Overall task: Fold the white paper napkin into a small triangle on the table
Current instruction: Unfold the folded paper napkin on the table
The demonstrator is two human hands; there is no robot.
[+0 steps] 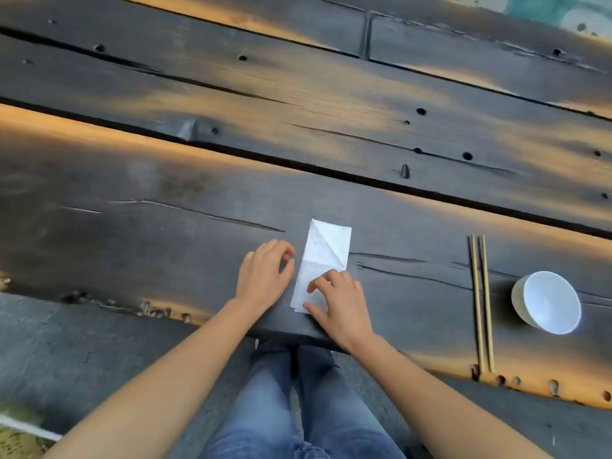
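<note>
Now, step: we judge we are midway through the folding; the napkin (pixel 323 263) is a long strip with one diagonal crease across its upper end, not yet a small triangle.
Right fingers: our right hand (pixel 337 306) lies on the lower end of the napkin, fingers (pixel 319 283) spread and slightly bent, tips pressing the paper flat, thumb at the bottom edge; it pins and does not pinch.
Left fingers: our left hand (pixel 265 273) sits just beside the napkin's left edge, fingers curled loosely, thumb and forefinger near each other with nothing between them; whether a fingertip touches the paper we cannot tell.
Napkin: at lower centre of the frame, flat on the table (pixel 165 260), near the front edge, long axis running up the frame and tilted a little to the right.
Next move: we reckon the left hand must take a free corner or edge and bring it over along the diagonal while the right keeps the strip from sliding; thin paper may shift or tear if dragged.
Farther out: chopsticks (pixel 482 303) lie well apart at lower right, with a white bowl (pixel 548 301) just beyond them.
Below: our knees in jeans (pixel 298 409) show under the table's edge.
</note>
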